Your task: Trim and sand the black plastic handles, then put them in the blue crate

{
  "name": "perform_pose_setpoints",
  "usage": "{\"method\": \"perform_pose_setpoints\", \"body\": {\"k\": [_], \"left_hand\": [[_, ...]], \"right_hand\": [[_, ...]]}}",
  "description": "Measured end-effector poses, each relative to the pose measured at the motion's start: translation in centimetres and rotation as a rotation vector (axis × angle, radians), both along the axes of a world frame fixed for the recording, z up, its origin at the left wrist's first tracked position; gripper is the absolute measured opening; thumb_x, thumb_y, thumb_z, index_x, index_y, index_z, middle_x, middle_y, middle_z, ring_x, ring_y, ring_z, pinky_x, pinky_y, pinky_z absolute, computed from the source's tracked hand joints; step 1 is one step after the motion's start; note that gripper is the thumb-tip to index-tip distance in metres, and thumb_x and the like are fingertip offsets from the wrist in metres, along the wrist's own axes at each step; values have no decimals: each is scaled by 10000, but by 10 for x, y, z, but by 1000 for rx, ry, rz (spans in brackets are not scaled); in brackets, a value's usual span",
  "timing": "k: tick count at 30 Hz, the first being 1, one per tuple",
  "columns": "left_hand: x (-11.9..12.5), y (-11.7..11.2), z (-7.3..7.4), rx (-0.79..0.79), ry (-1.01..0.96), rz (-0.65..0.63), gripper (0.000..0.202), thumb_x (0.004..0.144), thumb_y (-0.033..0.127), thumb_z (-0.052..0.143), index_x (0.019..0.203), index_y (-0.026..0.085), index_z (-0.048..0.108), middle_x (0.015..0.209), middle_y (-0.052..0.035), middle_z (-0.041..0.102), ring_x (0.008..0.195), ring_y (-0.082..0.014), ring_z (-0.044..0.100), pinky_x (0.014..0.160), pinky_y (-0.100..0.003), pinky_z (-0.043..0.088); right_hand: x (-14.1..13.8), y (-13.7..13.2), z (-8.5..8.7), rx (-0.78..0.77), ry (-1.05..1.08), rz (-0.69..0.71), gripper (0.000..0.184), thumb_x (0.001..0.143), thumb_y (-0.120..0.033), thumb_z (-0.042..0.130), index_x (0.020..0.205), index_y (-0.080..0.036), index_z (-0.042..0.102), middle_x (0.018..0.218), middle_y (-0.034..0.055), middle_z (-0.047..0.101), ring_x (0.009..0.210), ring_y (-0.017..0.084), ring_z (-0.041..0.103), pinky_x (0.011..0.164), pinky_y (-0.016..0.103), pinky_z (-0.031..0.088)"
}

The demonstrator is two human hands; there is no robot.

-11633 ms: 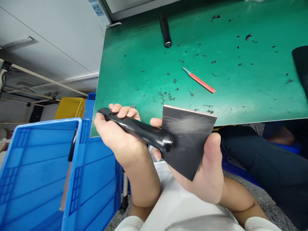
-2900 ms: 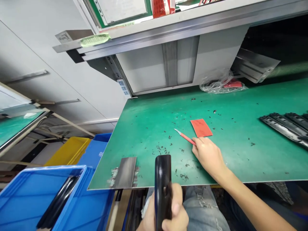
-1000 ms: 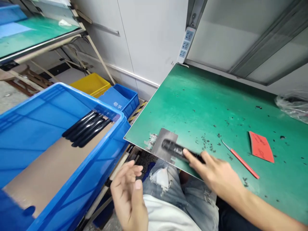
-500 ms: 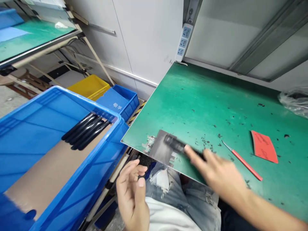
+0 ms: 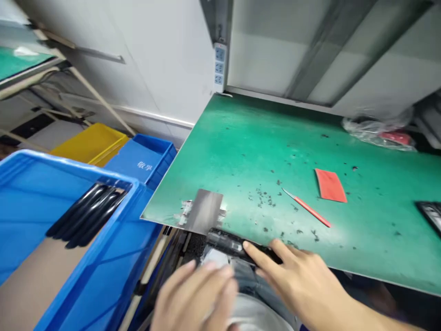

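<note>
In my right hand (image 5: 292,271) is a long black plastic piece (image 5: 225,242), gripped with the index finger stretched along it. Its far end is at the table's front edge, just below a grey abrasive-looking sheet (image 5: 206,207) fixed there with worn tape. My left hand (image 5: 196,296) is blurred in front of my lap, fingers loosely bent and apart, with nothing visible in it. A red-handled craft knife (image 5: 312,211) and a red rectangular pad (image 5: 330,185) lie on the green table, to the right of the sheet.
Dark scraps (image 5: 263,197) litter the green tabletop (image 5: 241,138). A blue bin (image 5: 99,276) at left holds several glossy black pieces (image 5: 86,216) on cardboard. Behind it stand a yellow crate (image 5: 87,142) and a smaller blue crate (image 5: 161,161). A plastic bag (image 5: 379,128) lies at back right.
My right hand has drawn the black piece off the grey sheet, toward me and the table's front edge. My left hand has come closer to it. The view has turned right.
</note>
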State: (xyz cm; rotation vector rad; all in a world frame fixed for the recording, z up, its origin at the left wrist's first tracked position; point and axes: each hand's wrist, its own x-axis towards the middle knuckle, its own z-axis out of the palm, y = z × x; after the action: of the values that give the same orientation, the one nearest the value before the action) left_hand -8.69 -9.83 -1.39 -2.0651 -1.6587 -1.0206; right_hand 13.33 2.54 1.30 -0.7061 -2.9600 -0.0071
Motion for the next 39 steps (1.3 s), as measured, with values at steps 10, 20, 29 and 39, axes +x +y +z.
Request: {"method": "perform_pose_setpoints", "body": {"k": [10,20,29,39], "left_hand": [[32,72,14,-575,-927,-299,586,1055,300,602,1611,282,416,1037,-54,784,815,-162,703,707,-258,534],[99,112,21,-547,-2027,-257,534,1004,482,664,1434,183,558,623,87,464,425,-46,355,393,-134,313],[113,128,29,-534,-2102,-271,259,1054,430,585,913,215,558,614,99,322,432,-44,179,348,-121,225],[118,129,39,-506,-2127,-311,266,1087,391,489,894,219,550,620,87,300,442,-65,131,336,-133,228]], "right_hand": [[77,89,1,-324,417,-606,496,1072,-462,453,1434,-178,638,1330,188,725,1236,363,675,1053,554,545],[92,88,-39,-323,631,-707,346,975,-314,490,1182,-143,709,986,142,706,950,295,669,893,476,542],[80,-12,-12,-1249,820,-288,265,1093,-394,529,1221,-309,746,801,-19,605,630,84,521,564,212,415],[76,-12,-9,-954,778,-165,329,1106,-226,478,1367,-353,631,1045,-3,637,978,123,590,865,258,483]]}}
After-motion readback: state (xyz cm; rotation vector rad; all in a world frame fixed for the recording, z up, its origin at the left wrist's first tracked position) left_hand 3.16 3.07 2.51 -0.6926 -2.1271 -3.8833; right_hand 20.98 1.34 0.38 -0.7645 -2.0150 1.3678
